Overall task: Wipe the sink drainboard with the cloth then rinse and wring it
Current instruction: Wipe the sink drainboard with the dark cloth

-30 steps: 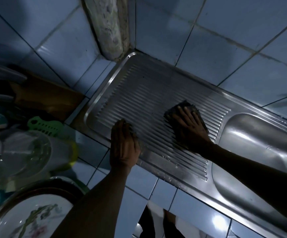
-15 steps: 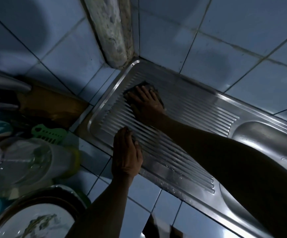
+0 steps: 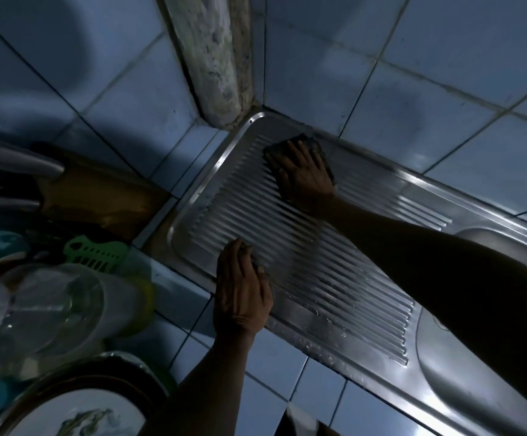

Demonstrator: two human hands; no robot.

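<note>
Your right hand (image 3: 303, 174) presses the cloth (image 3: 290, 146) flat on the drainboard (image 3: 318, 278); your left hand (image 3: 241, 291) rests flat, fingers straight, on its edge.

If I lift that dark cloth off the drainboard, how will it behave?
The dark cloth lies flat under the right hand, following the ribbed steel drainboard, so it is probably limp. Droplets on the steel suggest it is damp, so likely clingy and somewhat heavy for its size.

My right hand (image 3: 304, 174) lies flat, fingers spread and straight, pressing down at the far corner of the ribbed steel drainboard (image 3: 334, 278). My left hand (image 3: 241, 291) rests palm-down on the drainboard's near edge, fingers together, forearm bare.
</note>
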